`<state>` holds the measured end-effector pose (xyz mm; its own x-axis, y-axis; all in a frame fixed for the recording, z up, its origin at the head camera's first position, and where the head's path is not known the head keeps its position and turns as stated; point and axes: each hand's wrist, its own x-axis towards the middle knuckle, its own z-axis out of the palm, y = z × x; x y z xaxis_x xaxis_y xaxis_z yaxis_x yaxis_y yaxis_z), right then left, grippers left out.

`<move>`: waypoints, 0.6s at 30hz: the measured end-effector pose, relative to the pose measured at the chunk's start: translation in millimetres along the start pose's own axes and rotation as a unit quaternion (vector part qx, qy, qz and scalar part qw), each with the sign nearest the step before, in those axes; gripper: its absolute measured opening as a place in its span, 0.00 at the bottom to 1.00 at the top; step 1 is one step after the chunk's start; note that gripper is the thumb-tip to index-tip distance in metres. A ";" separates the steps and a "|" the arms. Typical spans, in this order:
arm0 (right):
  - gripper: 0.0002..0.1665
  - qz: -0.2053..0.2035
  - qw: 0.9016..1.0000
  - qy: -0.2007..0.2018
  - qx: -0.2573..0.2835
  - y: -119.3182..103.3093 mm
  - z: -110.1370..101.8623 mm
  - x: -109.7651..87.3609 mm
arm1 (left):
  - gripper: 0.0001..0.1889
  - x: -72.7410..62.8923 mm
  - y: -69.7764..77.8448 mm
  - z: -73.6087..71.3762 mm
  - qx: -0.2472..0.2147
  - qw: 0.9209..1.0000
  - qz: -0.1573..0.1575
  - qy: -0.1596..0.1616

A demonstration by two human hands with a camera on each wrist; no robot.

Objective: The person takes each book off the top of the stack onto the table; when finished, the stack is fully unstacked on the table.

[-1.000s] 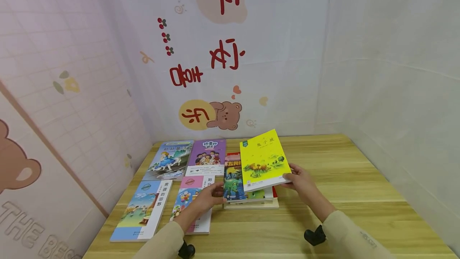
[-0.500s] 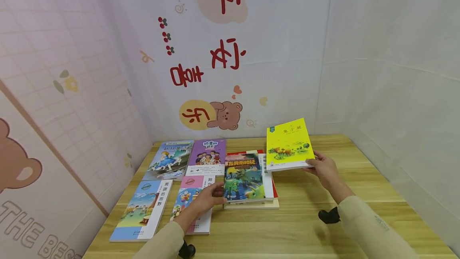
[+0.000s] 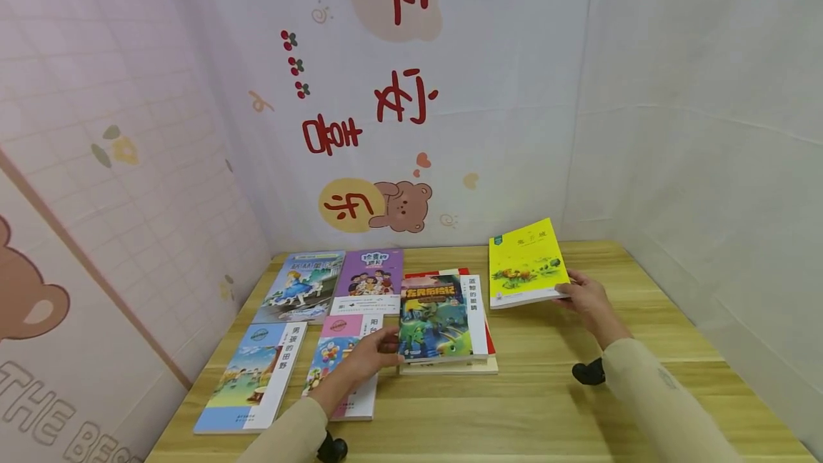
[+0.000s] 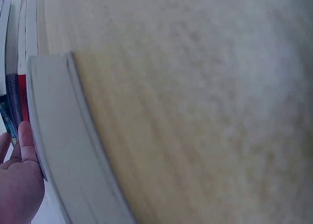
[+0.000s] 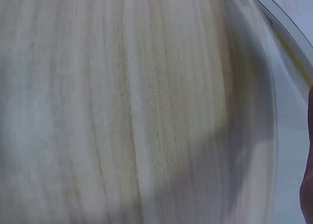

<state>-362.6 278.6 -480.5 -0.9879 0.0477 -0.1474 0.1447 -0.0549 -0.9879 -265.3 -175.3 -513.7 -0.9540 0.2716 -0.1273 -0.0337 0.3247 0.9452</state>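
Now, on my feed, the right hand (image 3: 586,300) pinches the yellow book (image 3: 526,263) by its near right corner, thumb on the cover, over the back of the table (image 3: 514,413) and to the right of the stack (image 3: 476,316); whether its far edge touches the wood I cannot tell. Over on the other side, I have the left hand (image 3: 368,356) at the stack's left edge, fingers relaxed, gripping nothing. Below that hand I see the pink book (image 3: 331,352), partly covered, and the blue book (image 3: 247,377) lies flat further left
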 end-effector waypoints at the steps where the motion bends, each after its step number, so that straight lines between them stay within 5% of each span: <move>1: 0.41 0.000 1.000 -0.005 -0.006 1.4 0.9 2.7 | 0.37 -0.3 -0.3 -0.6 0.000 1.000 -0.001 0.001; 15: 0.38 0.025 0.998 -0.010 -0.056 13.8 5.3 23.3 | 0.37 -0.8 1.9 2.1 -0.011 1.000 0.004 -0.008; 18: 0.41 0.024 0.993 -0.010 -0.112 12.7 3.4 24.9 | 0.37 -0.2 2.2 2.6 -0.012 1.000 0.005 -0.010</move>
<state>-385.6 275.7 -496.5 -0.9801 0.0306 -0.1959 0.1983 0.1668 -0.9659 -264.4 -172.3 -512.3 -0.9482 0.2923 -0.1243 -0.0325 0.3000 0.9534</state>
